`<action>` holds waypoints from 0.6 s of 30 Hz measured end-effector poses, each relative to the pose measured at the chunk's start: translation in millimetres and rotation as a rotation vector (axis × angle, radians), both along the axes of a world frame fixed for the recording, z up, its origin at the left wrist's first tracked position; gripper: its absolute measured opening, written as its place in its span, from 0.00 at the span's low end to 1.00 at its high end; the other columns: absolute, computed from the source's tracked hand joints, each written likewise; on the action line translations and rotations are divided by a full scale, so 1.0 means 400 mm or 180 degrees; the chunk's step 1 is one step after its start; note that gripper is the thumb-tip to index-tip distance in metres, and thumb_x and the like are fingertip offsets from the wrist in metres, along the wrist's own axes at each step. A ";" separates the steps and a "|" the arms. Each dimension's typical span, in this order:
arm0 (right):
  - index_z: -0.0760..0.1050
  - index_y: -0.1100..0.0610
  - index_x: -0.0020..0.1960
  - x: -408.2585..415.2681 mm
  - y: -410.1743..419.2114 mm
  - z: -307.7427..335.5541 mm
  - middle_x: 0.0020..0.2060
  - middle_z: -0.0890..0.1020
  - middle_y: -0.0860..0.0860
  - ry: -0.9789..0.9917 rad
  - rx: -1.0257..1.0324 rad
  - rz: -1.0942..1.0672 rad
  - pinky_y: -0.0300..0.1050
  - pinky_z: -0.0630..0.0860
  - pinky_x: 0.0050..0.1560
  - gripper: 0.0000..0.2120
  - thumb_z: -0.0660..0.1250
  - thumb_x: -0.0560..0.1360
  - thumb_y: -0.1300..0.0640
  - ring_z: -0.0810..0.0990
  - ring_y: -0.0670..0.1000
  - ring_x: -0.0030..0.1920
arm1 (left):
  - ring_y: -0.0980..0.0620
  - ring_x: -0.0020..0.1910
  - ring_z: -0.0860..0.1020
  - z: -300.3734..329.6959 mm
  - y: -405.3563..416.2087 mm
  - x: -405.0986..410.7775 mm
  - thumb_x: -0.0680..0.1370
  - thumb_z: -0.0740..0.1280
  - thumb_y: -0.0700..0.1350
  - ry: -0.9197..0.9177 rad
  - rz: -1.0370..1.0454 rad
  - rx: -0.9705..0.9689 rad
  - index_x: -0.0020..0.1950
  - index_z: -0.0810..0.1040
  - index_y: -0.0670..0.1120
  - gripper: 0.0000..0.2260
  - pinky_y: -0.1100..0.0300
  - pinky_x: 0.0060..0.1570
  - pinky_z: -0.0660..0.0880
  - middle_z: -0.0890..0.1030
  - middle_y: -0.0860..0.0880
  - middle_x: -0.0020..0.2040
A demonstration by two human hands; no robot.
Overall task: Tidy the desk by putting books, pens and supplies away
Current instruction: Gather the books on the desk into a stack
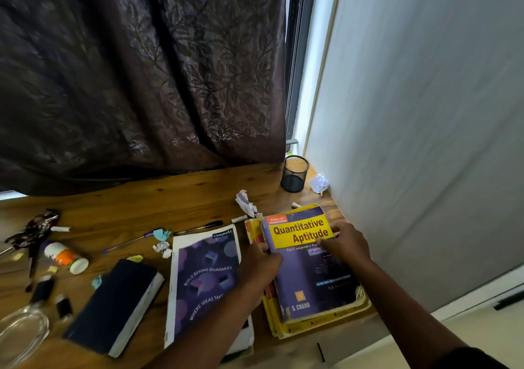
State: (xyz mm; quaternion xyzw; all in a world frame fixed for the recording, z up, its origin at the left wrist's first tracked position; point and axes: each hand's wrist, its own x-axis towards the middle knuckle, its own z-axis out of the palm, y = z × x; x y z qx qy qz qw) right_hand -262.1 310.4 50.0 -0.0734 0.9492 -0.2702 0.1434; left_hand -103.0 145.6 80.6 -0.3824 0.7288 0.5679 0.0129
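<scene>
Book "Quantitative Aptitude" [307, 263] on yellow stack [326, 322] at desk's [141, 201] 4 o'clock corner. Left hand [262, 263] pinches spine edge, right hand [347, 245] fingers curled over far edge. Square both sides flush, then notebook [204, 280] at 9 o'clock next, probably.

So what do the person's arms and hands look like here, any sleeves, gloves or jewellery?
Both forearms are bare, with no gloves on the left hand or the right hand. No rings, watch or bands show on either wrist or on the visible fingers. The only clothing in view is a dark sleeve edge high on the right arm at the bottom right corner; the left arm shows no sleeve in the frame.
</scene>
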 end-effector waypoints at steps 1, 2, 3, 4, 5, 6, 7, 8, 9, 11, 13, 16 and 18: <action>0.81 0.50 0.53 0.001 -0.002 0.005 0.49 0.86 0.49 0.0016 0.0060 -0.0016 0.47 0.77 0.49 0.20 0.78 0.69 0.39 0.84 0.53 0.49 | 0.52 0.46 0.83 0.000 -0.003 0.000 0.74 0.70 0.48 0.0010 -0.0055 -0.0006 0.41 0.78 0.52 0.03 0.53 0.53 0.81 0.84 0.57 0.43; 0.82 0.50 0.52 0.003 -0.004 0.010 0.49 0.87 0.49 0.0038 0.0118 -0.0023 0.47 0.77 0.49 0.19 0.78 0.69 0.39 0.84 0.54 0.48 | 0.51 0.47 0.83 0.003 -0.007 0.004 0.72 0.69 0.50 0.0021 -0.0123 -0.0012 0.41 0.78 0.53 0.03 0.53 0.52 0.80 0.84 0.56 0.44; 0.83 0.49 0.50 0.004 -0.007 0.015 0.49 0.87 0.50 0.0057 0.0168 -0.0035 0.47 0.77 0.48 0.17 0.78 0.69 0.39 0.84 0.55 0.49 | 0.51 0.47 0.83 0.005 -0.014 0.008 0.69 0.68 0.52 -0.0001 -0.0216 -0.0012 0.42 0.79 0.53 0.05 0.53 0.52 0.80 0.85 0.56 0.45; 0.82 0.49 0.47 0.002 -0.003 0.018 0.48 0.87 0.51 0.0042 0.0191 -0.0037 0.47 0.77 0.48 0.15 0.78 0.69 0.40 0.84 0.56 0.49 | 0.50 0.48 0.83 0.009 -0.018 0.008 0.66 0.67 0.53 -0.0007 -0.0317 0.0039 0.43 0.80 0.53 0.08 0.52 0.53 0.81 0.85 0.55 0.46; 0.81 0.48 0.44 0.002 -0.006 0.021 0.47 0.87 0.52 -0.0014 0.0224 -0.0039 0.47 0.77 0.47 0.13 0.78 0.69 0.41 0.84 0.56 0.48 | 0.50 0.49 0.83 0.009 -0.032 0.010 0.65 0.66 0.54 0.0012 -0.0383 0.0139 0.44 0.80 0.53 0.11 0.50 0.54 0.81 0.85 0.54 0.47; 0.80 0.49 0.42 -0.002 -0.008 0.022 0.47 0.87 0.52 -0.0064 0.0253 -0.0063 0.47 0.77 0.47 0.12 0.78 0.70 0.42 0.84 0.56 0.48 | 0.48 0.50 0.84 0.013 -0.046 0.012 0.65 0.67 0.53 0.0074 -0.0436 0.0315 0.47 0.82 0.52 0.14 0.47 0.56 0.82 0.86 0.52 0.49; 0.81 0.50 0.42 -0.004 -0.010 0.026 0.46 0.86 0.53 -0.0130 0.0296 -0.0121 0.47 0.77 0.47 0.13 0.78 0.69 0.43 0.84 0.57 0.47 | 0.47 0.52 0.84 0.016 -0.059 0.013 0.65 0.67 0.52 0.0102 -0.0512 0.0509 0.50 0.83 0.50 0.16 0.44 0.57 0.81 0.86 0.49 0.51; 0.81 0.53 0.44 -0.004 -0.019 0.029 0.47 0.86 0.54 -0.0204 0.0338 -0.0168 0.48 0.78 0.49 0.15 0.79 0.69 0.43 0.83 0.57 0.46 | 0.46 0.54 0.84 0.012 -0.075 0.016 0.65 0.68 0.52 0.0118 -0.0595 0.0665 0.53 0.83 0.49 0.18 0.43 0.58 0.81 0.86 0.47 0.53; 0.81 0.55 0.49 -0.002 -0.027 0.034 0.49 0.85 0.56 -0.0264 0.0401 -0.0243 0.49 0.79 0.51 0.17 0.78 0.68 0.44 0.83 0.58 0.47 | 0.46 0.55 0.84 0.018 -0.086 0.023 0.65 0.69 0.52 0.0118 -0.0708 0.0694 0.55 0.83 0.48 0.20 0.43 0.59 0.81 0.86 0.46 0.54; 0.76 0.57 0.58 0.024 -0.065 0.054 0.56 0.81 0.59 -0.0176 0.0627 -0.0303 0.52 0.79 0.56 0.23 0.77 0.69 0.48 0.81 0.61 0.52 | 0.48 0.55 0.83 0.027 -0.099 0.049 0.67 0.71 0.52 0.0178 -0.0969 0.0392 0.58 0.83 0.50 0.20 0.44 0.60 0.80 0.86 0.49 0.54; 0.69 0.57 0.64 0.073 -0.131 0.078 0.59 0.75 0.61 0.0627 0.0974 -0.0173 0.56 0.76 0.57 0.28 0.75 0.68 0.53 0.78 0.64 0.58 | 0.49 0.58 0.82 0.034 -0.114 0.089 0.74 0.70 0.48 0.0307 -0.1168 -0.0218 0.63 0.80 0.51 0.18 0.49 0.61 0.79 0.84 0.52 0.55; 0.72 0.56 0.65 0.180 -0.270 0.116 0.58 0.76 0.60 0.1723 0.0647 0.0412 0.57 0.75 0.54 0.27 0.74 0.68 0.58 0.76 0.64 0.57 | 0.52 0.59 0.80 0.037 -0.185 0.153 0.79 0.68 0.45 0.0530 -0.1103 -0.1317 0.68 0.77 0.52 0.17 0.55 0.57 0.78 0.82 0.52 0.61; 0.75 0.55 0.64 0.273 -0.373 0.130 0.55 0.80 0.58 0.1628 0.0094 0.0852 0.55 0.78 0.52 0.21 0.72 0.72 0.57 0.78 0.61 0.55 | 0.55 0.58 0.78 0.030 -0.280 0.204 0.79 0.67 0.45 0.0466 -0.0982 -0.1820 0.67 0.77 0.53 0.17 0.58 0.56 0.78 0.80 0.55 0.61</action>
